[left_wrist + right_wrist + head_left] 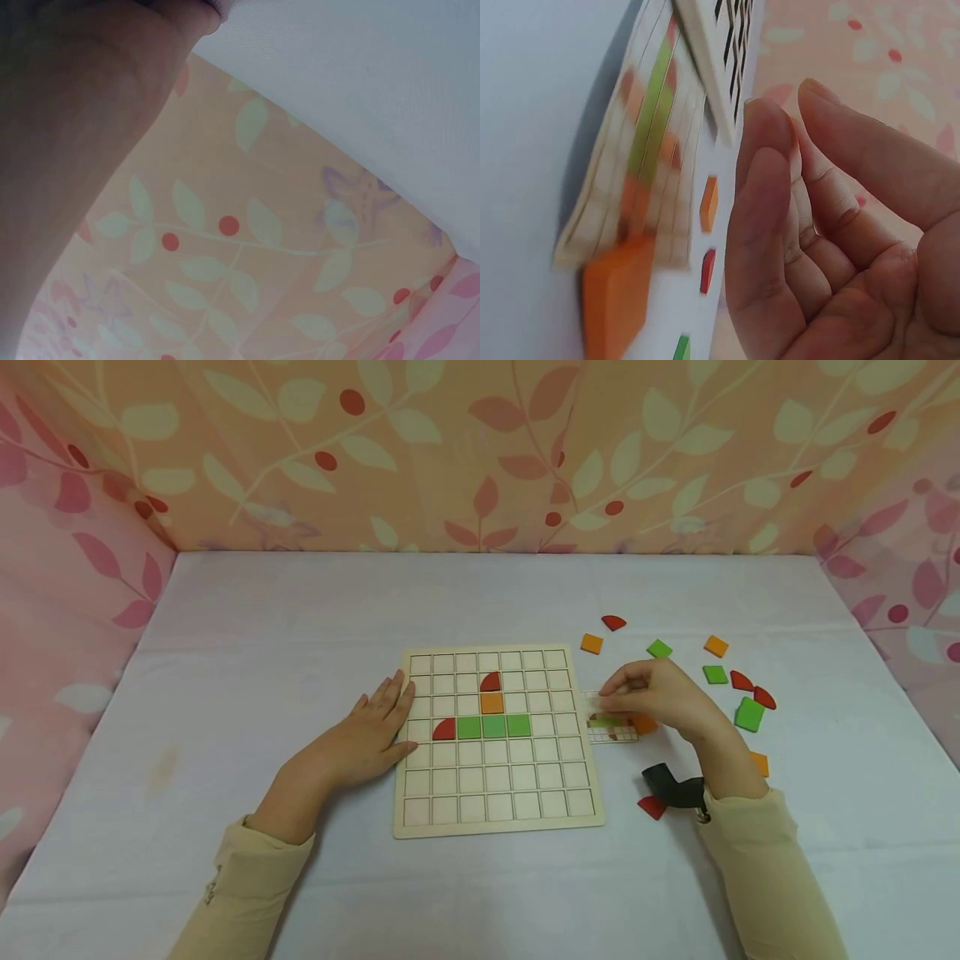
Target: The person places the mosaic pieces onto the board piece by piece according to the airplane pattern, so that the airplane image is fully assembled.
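Note:
In the head view, my left hand [367, 735] lies flat with spread fingers on the left edge of the pale grid board [498, 831]. A row on the board holds a red quarter piece [444, 729] and three green squares, the middle one [493, 727] below an orange square [492, 702] topped by another red piece [491, 682]. My right hand [660, 697] hovers over the pattern card [613, 735] beside the board. In the right wrist view its fingers [761, 217] are bent, with a gap to the thumb and no piece visible between.
An orange square [643, 723] sits at the card's right edge. Loose orange [592, 643], green [749, 714] and red [613, 622] pieces are scattered on the right. A red piece [652, 807] lies by the black wrist device [671, 789]. Patterned cloth [480, 452] hangs behind the table.

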Demonstrator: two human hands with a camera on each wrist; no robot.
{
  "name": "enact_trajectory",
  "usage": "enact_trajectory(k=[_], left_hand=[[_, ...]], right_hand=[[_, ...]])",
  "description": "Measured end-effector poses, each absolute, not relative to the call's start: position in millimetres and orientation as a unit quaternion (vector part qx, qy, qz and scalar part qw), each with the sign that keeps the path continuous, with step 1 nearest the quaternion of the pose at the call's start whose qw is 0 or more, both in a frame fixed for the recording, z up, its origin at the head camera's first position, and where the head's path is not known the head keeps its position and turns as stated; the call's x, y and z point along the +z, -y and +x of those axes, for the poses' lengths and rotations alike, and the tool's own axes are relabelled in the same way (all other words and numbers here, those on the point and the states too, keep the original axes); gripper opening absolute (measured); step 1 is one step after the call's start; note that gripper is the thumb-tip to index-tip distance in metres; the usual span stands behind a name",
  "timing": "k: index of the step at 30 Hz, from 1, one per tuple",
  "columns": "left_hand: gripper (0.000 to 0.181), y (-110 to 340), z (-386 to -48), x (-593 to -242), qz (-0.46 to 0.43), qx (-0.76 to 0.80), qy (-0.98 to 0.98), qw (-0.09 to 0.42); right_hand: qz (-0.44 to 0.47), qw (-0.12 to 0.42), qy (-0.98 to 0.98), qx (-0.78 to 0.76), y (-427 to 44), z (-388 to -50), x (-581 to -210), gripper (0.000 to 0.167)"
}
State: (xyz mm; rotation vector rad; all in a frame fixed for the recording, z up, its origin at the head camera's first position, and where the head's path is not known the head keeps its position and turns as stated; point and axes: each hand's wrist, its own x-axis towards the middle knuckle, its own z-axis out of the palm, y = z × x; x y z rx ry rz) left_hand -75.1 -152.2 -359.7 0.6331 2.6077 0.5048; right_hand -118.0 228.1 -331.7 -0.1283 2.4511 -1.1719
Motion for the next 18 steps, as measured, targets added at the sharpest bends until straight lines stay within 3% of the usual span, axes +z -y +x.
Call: enact_trajectory(k=[18], left_hand=[[0.075,152.1,-76.7,-359.9,0.228,0.181,-0.935,0.204]], right_hand=[[-0.012,0.204,-0.901,-0.384,-281.6,-110.1,-337.2,0.032]])
